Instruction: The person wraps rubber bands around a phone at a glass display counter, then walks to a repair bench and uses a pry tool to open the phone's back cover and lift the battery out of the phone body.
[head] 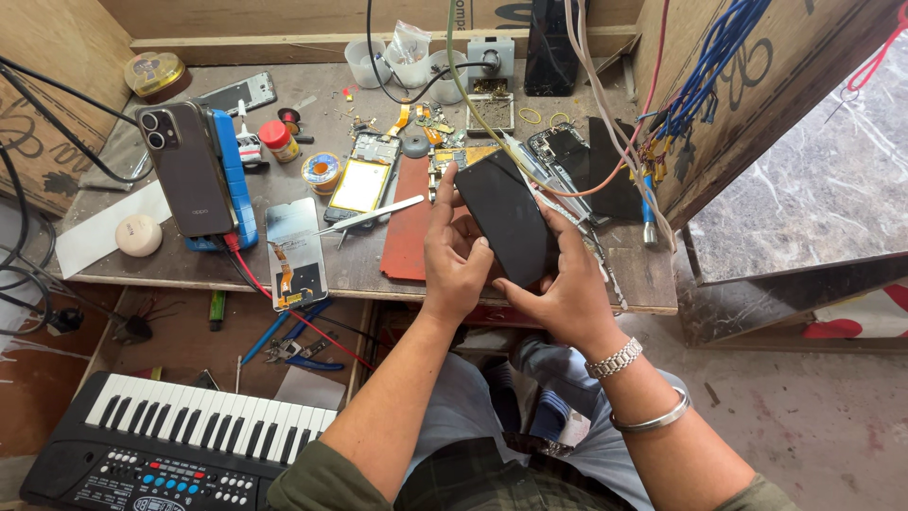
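Both my hands hold a black phone [506, 216] with a dark screen, tilted above the front edge of the wooden workbench [653, 274]. My left hand [454, 251] grips its left side, thumb on the glass. From below, my right hand [558, 284] cups the lower end. A watch and a bangle sit on my right wrist. Just left of the phone lie a red mat [407, 232] and metal tweezers [371, 217].
On the bench: a brown phone [187, 170] leaning on a blue stand, a loose display panel [296, 254], an opened phone with a yellow part [361, 182], solder spool [322, 170], plastic cups, hanging wires. A small keyboard [180, 445] and pliers lie on the floor.
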The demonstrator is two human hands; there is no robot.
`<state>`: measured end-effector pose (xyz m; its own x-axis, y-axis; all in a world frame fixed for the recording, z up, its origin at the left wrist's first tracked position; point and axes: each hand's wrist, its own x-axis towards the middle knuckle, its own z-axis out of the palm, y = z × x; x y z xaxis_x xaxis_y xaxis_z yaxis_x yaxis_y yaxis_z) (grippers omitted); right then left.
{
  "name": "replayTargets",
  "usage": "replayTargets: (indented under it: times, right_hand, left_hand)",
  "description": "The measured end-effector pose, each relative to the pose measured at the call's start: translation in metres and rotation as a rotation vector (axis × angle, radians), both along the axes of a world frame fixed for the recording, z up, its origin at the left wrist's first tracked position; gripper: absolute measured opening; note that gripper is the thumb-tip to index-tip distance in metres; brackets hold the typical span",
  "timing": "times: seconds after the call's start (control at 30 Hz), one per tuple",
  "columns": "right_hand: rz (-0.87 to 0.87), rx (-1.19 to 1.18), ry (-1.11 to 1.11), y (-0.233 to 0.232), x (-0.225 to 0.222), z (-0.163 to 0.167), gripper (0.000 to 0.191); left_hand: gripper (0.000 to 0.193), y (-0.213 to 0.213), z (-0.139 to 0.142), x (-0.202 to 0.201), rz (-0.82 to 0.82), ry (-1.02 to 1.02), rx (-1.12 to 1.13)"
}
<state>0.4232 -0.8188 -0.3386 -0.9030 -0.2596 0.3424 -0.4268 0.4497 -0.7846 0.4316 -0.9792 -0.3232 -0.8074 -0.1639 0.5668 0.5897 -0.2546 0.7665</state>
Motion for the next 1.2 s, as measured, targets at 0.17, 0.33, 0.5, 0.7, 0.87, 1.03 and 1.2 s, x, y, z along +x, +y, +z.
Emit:
replayTargets:
  times: [0.17,0.33,0.5,0.7,0.87,1.03,1.2]
  right_hand:
    - [0.073,-0.047,0.133,0.001,-0.001,-0.004,0.097]
    - [0.063,0.019,0.167,0.004,-0.002,-0.006,0.096]
    - [0.079,0.024,0.166,0.006,-0.003,-0.006,0.096]
    - [0.085,0.037,0.186,0.007,-0.004,-0.007,0.093]
    - [0.119,-0.032,0.110,0.006,-0.003,-0.008,0.093]
    - [0.125,-0.012,0.148,0.006,-0.005,-0.007,0.093]
    - [0.095,-0.054,0.085,0.004,-0.004,-0.004,0.097]
  left_hand:
    - [0.082,0.002,0.001,0.001,0.038,-0.004,0.037]
    - [0.067,0.003,0.005,-0.001,0.132,-0.078,0.181]
    - [0.052,0.003,0.008,-0.005,0.196,-0.084,0.258]
    - [0.036,0.003,0.013,-0.012,0.235,-0.084,0.428]
    - [0.027,0.002,0.016,-0.012,0.241,-0.119,0.503]
    - [0.030,0.002,0.014,-0.013,0.243,-0.104,0.455]
    - [0.049,0.004,0.011,-0.009,0.110,-0.080,0.323]
